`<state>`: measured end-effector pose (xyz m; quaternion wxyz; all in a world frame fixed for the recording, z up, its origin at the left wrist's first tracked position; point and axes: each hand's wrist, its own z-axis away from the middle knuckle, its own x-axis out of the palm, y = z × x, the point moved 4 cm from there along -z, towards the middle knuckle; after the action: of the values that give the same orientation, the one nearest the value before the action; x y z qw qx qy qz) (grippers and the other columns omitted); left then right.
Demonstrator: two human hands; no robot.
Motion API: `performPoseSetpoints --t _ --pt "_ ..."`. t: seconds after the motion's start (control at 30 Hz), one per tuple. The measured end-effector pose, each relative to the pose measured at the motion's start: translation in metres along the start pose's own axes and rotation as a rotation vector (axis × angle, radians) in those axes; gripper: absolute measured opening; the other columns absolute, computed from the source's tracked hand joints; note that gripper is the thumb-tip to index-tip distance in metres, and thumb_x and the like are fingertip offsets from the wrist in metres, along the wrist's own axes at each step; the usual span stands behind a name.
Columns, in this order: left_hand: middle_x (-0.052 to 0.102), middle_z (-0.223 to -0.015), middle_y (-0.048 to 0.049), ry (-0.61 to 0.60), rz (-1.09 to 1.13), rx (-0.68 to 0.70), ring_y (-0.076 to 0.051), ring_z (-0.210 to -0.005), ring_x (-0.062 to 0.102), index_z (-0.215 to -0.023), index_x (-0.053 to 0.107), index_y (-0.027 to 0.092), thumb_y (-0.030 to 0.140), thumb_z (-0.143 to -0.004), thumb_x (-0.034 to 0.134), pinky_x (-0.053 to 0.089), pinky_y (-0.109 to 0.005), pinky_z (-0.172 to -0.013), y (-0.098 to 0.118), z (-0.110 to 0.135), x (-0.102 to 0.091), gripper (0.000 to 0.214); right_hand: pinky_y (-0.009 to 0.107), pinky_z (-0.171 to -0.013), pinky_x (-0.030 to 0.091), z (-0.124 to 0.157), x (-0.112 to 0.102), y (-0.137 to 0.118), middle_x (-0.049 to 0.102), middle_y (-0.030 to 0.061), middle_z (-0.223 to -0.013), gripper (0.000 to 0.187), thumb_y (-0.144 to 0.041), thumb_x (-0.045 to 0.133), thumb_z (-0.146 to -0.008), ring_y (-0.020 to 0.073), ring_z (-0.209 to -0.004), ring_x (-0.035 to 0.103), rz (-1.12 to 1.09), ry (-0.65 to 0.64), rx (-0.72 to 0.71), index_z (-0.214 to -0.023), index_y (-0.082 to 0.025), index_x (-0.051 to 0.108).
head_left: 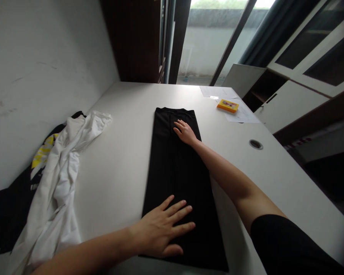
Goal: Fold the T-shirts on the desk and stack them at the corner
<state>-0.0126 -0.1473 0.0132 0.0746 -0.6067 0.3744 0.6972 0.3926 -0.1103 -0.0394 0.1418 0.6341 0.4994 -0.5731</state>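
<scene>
A pair of black trousers [172, 168] lies flat and folded lengthwise on a white table, its waistband at the far end. My left hand [163, 229] rests on the near end of the cloth, palm down with fingers spread. Farther off, my right hand [185, 131] lies flat on the fabric just below the waistband, its fingers stretched out. Neither hand grips the cloth.
White garments [65, 175] lie crumpled along the left, over a black garment with yellow print [44, 151]. At the far right, a yellow-orange box [227, 106] sits on paper sheets [243, 114]. A round cable hole [256, 144] is set into the white table [117, 164].
</scene>
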Motion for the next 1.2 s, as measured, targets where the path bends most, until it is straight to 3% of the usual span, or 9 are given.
performPoseSetpoints --t 0.17,0.3,0.4,0.53,0.7,0.83,1.0,1.1,1.2 --pt "0.021 -0.171 -0.0114 -0.009 0.035 0.121 -0.034 -0.158 0.018 -0.161 0.036 0.026 0.063 -0.101 0.047 0.01 -0.061 -0.127 0.017 0.003 0.002 0.071 0.052 -0.126 0.03 0.085 -0.029 -0.015 0.046 0.0065 -0.159 0.051 -0.048 0.046 -0.105 0.0284 -0.15 0.038 0.034 -0.098 -0.194 -0.149 -0.024 0.056" --pt "0.027 -0.17 -0.0089 -0.007 0.046 0.149 -0.033 -0.157 0.022 -0.16 0.038 0.028 0.064 -0.102 0.044 0.01 -0.061 -0.127 0.02 0.003 0.001 0.068 0.054 -0.122 0.037 0.151 -0.058 -0.011 0.054 0.0051 -0.153 0.042 -0.04 0.046 -0.105 0.0284 -0.145 0.045 0.039 -0.08 -0.186 -0.142 -0.027 0.062" --pt "0.028 -0.169 -0.0078 0.033 0.001 0.076 -0.032 -0.157 0.023 -0.161 0.037 0.029 0.06 -0.102 0.049 0.011 -0.058 -0.128 0.006 0.004 0.0 0.067 0.054 -0.119 0.043 0.202 -0.08 -0.012 0.055 0.0062 -0.152 0.041 -0.035 0.047 -0.105 0.0286 -0.142 0.049 0.05 -0.037 -0.146 -0.143 -0.027 0.061" --pt "0.016 -0.172 -0.0084 0.073 -0.112 -0.123 -0.033 -0.159 0.013 -0.164 0.027 0.031 0.053 -0.1 0.058 0.007 -0.061 -0.127 -0.017 0.01 0.001 0.074 0.054 -0.117 0.045 0.274 -0.106 -0.036 0.05 0.0063 -0.156 0.044 -0.027 0.047 -0.104 0.0283 -0.143 0.048 0.048 -0.068 -0.19 -0.147 -0.029 0.056" --pt "0.009 -0.173 -0.0072 0.049 -0.165 -0.096 -0.033 -0.16 0.008 -0.165 0.022 0.031 0.042 -0.1 0.058 0.006 -0.06 -0.127 -0.005 0.02 0.009 0.075 0.057 -0.12 0.038 0.349 -0.126 -0.08 0.034 0.0089 -0.166 0.057 -0.029 0.057 -0.097 0.0313 -0.153 0.032 0.028 -0.224 -0.323 -0.153 -0.027 0.049" --pt "0.013 -0.173 -0.0054 0.01 -0.149 0.003 -0.033 -0.159 0.011 -0.165 0.023 0.033 0.044 -0.098 0.061 0.007 -0.059 -0.128 0.018 0.038 0.01 0.077 0.058 -0.125 0.027 0.379 -0.129 -0.106 0.03 0.0102 -0.168 0.07 -0.033 0.063 -0.091 0.0332 -0.154 0.028 0.023 -0.33 -0.429 -0.157 -0.026 0.044" --pt "0.021 -0.172 -0.0067 -0.027 -0.169 -0.027 -0.033 -0.158 0.02 -0.164 0.026 0.031 0.038 -0.094 0.066 0.016 -0.06 -0.127 0.029 0.068 0.009 0.081 0.058 -0.125 0.025 0.379 -0.131 -0.132 0.042 0.011 -0.162 0.068 -0.037 0.066 -0.088 0.0331 -0.151 0.034 -0.045 -0.357 -0.541 -0.153 -0.026 0.051" --pt "0.036 -0.166 -0.0068 0.056 -0.189 -0.111 -0.03 -0.154 0.031 -0.16 0.035 0.028 0.025 -0.096 0.061 0.025 -0.057 -0.126 0.03 0.08 0.01 0.069 0.059 -0.123 0.028 0.38 -0.129 -0.151 0.051 0.0139 -0.153 0.069 -0.052 0.071 -0.085 0.0354 -0.147 0.04 -0.085 -0.348 -0.56 -0.147 -0.023 0.057" --pt "0.053 -0.152 -0.0087 0.181 -0.186 -0.188 -0.028 -0.141 0.047 -0.15 0.05 0.024 0.014 -0.093 0.056 0.039 -0.052 -0.119 0.035 0.087 0.012 0.058 0.058 -0.119 0.033 0.387 -0.123 -0.169 0.06 0.0163 -0.139 0.054 -0.05 0.07 -0.09 0.0341 -0.135 0.05 -0.06 -0.25 -0.435 -0.133 -0.018 0.064"
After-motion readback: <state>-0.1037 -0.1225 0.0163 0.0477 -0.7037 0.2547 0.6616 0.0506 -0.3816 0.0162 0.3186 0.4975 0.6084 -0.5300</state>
